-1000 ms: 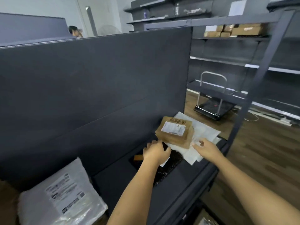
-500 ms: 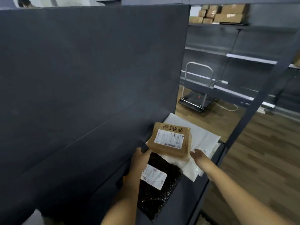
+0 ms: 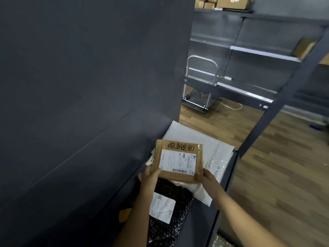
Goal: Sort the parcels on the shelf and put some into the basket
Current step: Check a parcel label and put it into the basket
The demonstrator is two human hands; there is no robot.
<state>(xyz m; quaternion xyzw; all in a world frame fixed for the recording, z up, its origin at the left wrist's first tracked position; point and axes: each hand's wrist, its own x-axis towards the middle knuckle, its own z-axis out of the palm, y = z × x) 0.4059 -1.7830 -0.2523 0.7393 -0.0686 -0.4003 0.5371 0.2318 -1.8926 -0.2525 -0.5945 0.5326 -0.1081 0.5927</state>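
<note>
L hand point(image 3: 150, 177) fingers point(image 3: 156, 171) pinch the near-left corner of the brown parcel point(image 3: 178, 161), thumb on top. R hand point(image 3: 207, 178) fingers point(image 3: 199, 175) grip the near-right corner. Parcel w/ white label + handwriting sits over white bags point(image 3: 194, 139) at the shelf point(image 3: 199, 229) right end. Black bubble-wrap parcel point(image 3: 178, 196) lies under L wrist. Trolley point(image 3: 197, 90) on wood floor point(image 3: 276, 175) behind.

The scene is presenting as dim overall. The dark back panel point(image 3: 80, 86) is absorbing most light and showing little surface detail. The wooden floor point(image 3: 276, 175) is appearing brighter, with a soft sheen. The white label point(image 3: 176, 162) on the brown parcel point(image 3: 178, 177) is reading clearly, without glare. Wide-angle distortion is slanting the shelf upright point(image 3: 284, 97) near the right edge. The cartons point(image 3: 229, 2) at the top edge are appearing soft and slightly blurred.
</note>
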